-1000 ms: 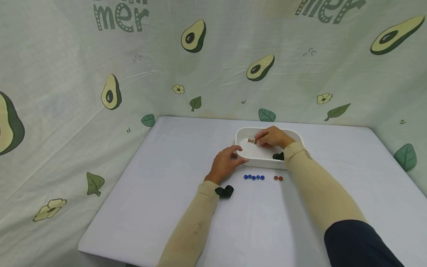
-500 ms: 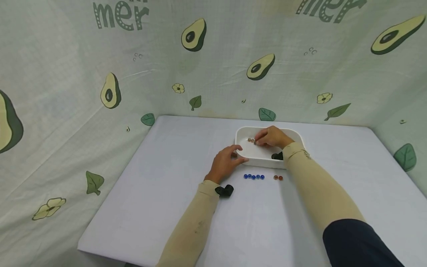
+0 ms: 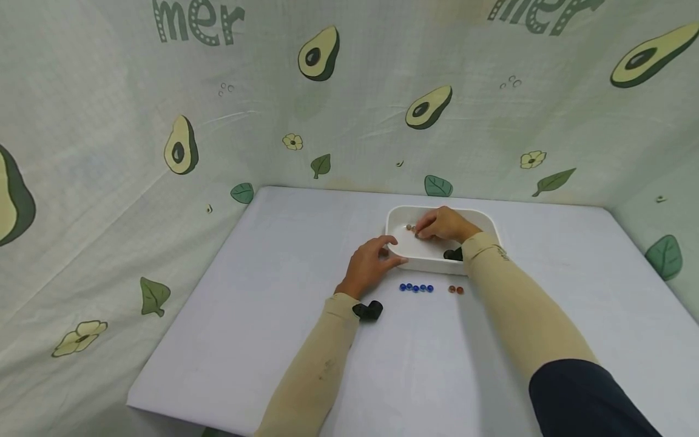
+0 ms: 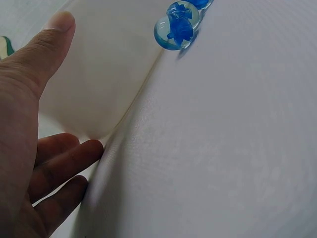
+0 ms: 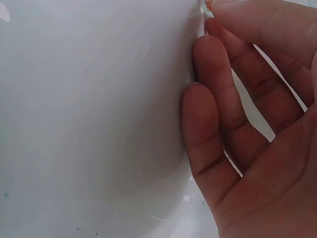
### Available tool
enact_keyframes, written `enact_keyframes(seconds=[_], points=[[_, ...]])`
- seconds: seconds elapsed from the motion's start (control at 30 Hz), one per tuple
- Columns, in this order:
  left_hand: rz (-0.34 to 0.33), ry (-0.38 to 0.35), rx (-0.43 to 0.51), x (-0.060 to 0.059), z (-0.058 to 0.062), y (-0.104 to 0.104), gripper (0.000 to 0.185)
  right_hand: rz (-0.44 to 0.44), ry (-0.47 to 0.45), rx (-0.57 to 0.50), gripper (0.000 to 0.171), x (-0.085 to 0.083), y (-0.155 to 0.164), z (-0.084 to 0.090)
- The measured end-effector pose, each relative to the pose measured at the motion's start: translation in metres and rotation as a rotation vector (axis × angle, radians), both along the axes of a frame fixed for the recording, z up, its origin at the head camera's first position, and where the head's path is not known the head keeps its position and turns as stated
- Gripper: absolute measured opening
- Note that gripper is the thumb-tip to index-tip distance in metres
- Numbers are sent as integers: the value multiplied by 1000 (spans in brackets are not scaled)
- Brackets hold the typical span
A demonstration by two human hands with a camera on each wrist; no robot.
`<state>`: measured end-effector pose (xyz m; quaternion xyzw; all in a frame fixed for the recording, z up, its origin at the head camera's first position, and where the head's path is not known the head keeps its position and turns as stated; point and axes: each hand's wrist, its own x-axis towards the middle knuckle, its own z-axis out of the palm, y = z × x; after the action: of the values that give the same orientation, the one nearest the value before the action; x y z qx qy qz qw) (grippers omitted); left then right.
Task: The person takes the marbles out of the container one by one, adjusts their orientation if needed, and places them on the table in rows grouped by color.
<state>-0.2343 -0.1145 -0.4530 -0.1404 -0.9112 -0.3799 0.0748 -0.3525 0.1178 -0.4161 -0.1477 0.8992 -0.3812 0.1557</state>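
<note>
Now | left hand (image 3: pixel 369 264) curled round white tray (image 3: pixel 437 262) corner | right hand (image 3: pixel 445 224) inside, pinching brown marble (image 3: pixel 417 233)

walls: pale green avocado-print cloth (image 3: pixel 349 109), lettering at top | furniture: white table (image 3: pixel 284 315) | light: even, soft shadows

Blue marbles (image 3: pixel 415 288), orange marbles (image 3: pixel 455 290) line tray's (image 3: pixel 431 265) near side.

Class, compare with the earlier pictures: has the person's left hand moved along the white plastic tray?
No. The left hand grips the same near-left corner of the white plastic tray, left of the blue marbles.
</note>
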Motion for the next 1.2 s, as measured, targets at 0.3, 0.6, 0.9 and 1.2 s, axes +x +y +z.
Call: enact_keyframes(seconds=[0.3,0.6,0.9,1.2], points=[[10,-8,-5,0,1,1,46,24,2,52,16,4,0,5],[5,1,-3,0,3,2,47,45,-5,84,16,1,1,6],[13,-17,1,2,-2,3,47,84,-29,81,20,-3,6,6],[16,-2,6,1,0,4,45,97,-52,33,23,3,16,36]])
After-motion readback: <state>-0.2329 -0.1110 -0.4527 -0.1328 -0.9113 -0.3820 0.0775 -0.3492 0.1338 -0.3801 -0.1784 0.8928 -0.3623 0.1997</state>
